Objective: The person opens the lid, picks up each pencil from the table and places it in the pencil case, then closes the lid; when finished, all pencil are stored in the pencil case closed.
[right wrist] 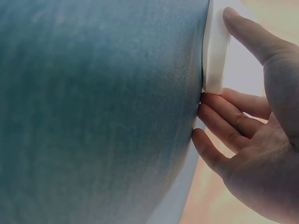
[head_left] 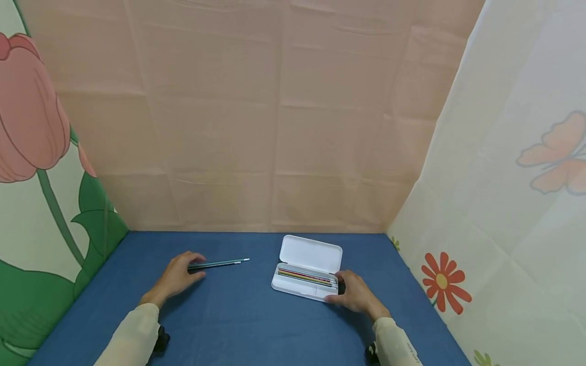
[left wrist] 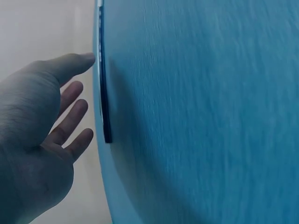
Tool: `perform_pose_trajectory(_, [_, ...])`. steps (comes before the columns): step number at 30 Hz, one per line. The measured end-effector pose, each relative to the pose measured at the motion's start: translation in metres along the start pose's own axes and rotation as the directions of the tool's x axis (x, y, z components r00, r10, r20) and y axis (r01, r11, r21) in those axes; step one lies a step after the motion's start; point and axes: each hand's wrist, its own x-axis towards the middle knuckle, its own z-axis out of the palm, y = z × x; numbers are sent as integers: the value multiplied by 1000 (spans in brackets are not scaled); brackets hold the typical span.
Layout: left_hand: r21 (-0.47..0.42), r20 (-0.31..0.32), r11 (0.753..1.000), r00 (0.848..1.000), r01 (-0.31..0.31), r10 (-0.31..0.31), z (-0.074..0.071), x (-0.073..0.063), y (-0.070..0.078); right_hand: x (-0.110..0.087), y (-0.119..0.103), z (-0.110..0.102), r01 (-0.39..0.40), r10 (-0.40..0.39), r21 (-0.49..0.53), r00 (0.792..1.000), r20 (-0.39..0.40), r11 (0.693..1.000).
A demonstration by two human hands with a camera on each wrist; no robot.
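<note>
Two dark green pencils [head_left: 222,264] with pale ends lie side by side on the blue tabletop. My left hand [head_left: 178,274] is at their left end, thumb and fingers spread apart around it. In the left wrist view the thumb tip is right by the pencils [left wrist: 103,88], and the fingers are not closed on them. A white pencil case [head_left: 299,291] lies with its lid [head_left: 311,252] raised toward the back. Several coloured pencils [head_left: 305,277] rest inside it. My right hand [head_left: 356,293] holds the case's right end, thumb at the front edge and fingers at the end.
The blue tabletop [head_left: 238,320] runs back to a plain tan cloth [head_left: 274,127]. A tulip-printed cloth [head_left: 32,112] hangs along the left side, a pale flower-and-butterfly cloth [head_left: 494,229] along the right.
</note>
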Motion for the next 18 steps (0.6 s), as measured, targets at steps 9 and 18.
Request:
perform_pose_trajectory(9, [31, -6, 999, 999, 39, -39, -3, -3, -12, 2, 2, 0, 2, -2, -4, 1000, -3, 1000])
perform_pose_trajectory(18, [50, 9, 997, 998, 59, -59, -1, -6, -17, 0, 2, -1, 6, -6, 7, 1000, 0, 1000])
